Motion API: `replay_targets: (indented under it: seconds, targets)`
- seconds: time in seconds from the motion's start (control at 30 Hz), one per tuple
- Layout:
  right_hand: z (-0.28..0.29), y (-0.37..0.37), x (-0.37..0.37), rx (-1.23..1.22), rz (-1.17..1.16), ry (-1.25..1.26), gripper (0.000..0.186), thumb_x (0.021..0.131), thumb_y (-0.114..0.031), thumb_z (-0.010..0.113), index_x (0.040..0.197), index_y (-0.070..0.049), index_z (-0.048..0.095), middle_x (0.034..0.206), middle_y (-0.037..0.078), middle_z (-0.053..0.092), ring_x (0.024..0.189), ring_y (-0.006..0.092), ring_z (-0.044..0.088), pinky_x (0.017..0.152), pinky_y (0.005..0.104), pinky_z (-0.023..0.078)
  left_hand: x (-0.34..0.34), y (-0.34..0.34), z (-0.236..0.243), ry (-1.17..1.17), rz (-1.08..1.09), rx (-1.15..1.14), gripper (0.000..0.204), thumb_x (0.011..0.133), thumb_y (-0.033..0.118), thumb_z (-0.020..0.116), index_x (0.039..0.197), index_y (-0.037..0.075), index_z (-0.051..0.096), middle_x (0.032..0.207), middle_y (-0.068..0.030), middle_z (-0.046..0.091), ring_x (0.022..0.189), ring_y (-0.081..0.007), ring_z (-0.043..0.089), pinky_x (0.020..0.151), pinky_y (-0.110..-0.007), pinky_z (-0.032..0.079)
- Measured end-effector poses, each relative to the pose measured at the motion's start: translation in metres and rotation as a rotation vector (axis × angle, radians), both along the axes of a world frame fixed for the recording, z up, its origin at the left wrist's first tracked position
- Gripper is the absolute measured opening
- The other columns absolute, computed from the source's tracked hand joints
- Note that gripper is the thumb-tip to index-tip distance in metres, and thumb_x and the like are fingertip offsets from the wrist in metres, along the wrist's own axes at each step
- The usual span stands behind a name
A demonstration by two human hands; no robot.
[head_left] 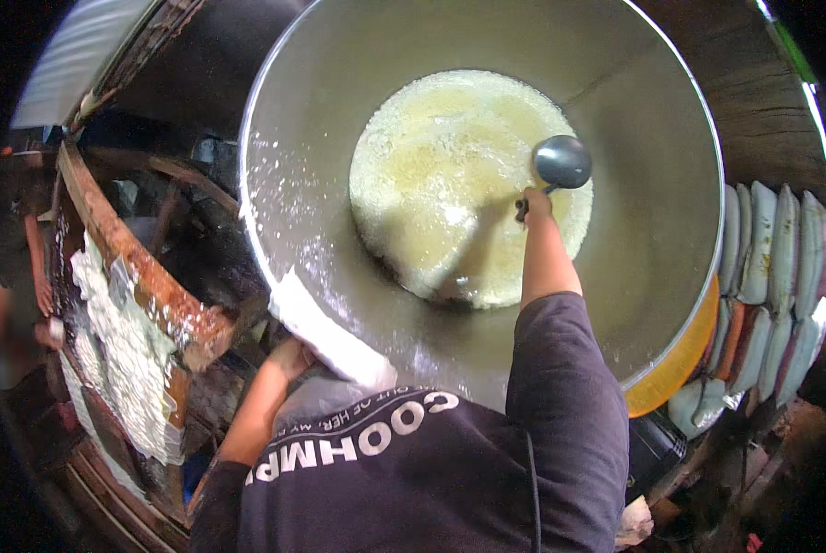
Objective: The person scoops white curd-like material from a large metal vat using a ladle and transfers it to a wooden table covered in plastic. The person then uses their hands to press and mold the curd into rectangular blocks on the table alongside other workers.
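A large steel vat (653,230) fills the center, with pale yellow, foamy liquid (441,166) in its bottom. My right hand (533,207) is closed on the handle of a dark round ladle (562,160), whose bowl is over the liquid's right part. At the vat's lower-left rim my left hand (291,358) is closed on a white, folded cloth-like bundle (325,336); most of its fingers are hidden behind it. White splashes mark the vat's left inner wall.
A worn wooden beam (136,249) and a board coated with white stuff (123,359) stand at the left. Stacked sacks (759,249) are at the right, by a yellow-orange container (662,378). Another person's arm (40,263) shows at the far left.
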State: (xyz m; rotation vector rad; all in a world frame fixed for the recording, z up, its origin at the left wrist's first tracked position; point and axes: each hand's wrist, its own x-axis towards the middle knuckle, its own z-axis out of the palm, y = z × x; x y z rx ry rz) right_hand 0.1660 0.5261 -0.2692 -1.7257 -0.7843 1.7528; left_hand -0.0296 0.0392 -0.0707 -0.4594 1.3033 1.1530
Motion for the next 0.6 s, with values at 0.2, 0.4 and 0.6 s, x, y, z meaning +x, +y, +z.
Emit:
replay_targets:
  seconds: [0.2,0.4,0.6]
  targets:
    - [-0.03,0.087,-0.076,-0.085,0.037,-0.003,0.013,0.063,-0.011,0.054,0.069,-0.001,0.047,0.058,0.007,0.047,0.044,0.0188,0.049,0.035,0.0344,0.036,0.002,0.015,0.013,0.043,-0.091,-0.221,0.042,0.084,0.026,0.039,0.116,-0.001,0.038,0.113,-0.0119,0.047,0.103,-0.0221,0.046,0.087,-0.034,0.037]
    - [-0.107,0.107,-0.126,0.096,0.4,-0.359,0.006,0.061,-0.008,0.053,0.062,-0.004,0.048,0.052,0.006,0.044,0.038,0.0189,0.044,0.034,0.0329,0.031,-0.019,0.021,0.022,0.033,-0.177,-0.383,0.042,0.084,0.027,0.038,0.116,-0.001,0.038,0.115,-0.0117,0.046,0.104,-0.0222,0.045,0.088,-0.034,0.036]
    - [-0.038,0.038,-0.162,-0.159,0.397,0.193,0.012,0.066,-0.01,0.056,0.062,-0.001,0.049,0.053,0.008,0.049,0.042,0.016,0.046,0.039,0.0264,0.036,-0.002,0.002,0.022,0.032,-0.212,-0.444,0.043,0.085,0.028,0.038,0.116,-0.002,0.039,0.116,-0.0114,0.045,0.104,-0.0224,0.044,0.088,-0.034,0.035]
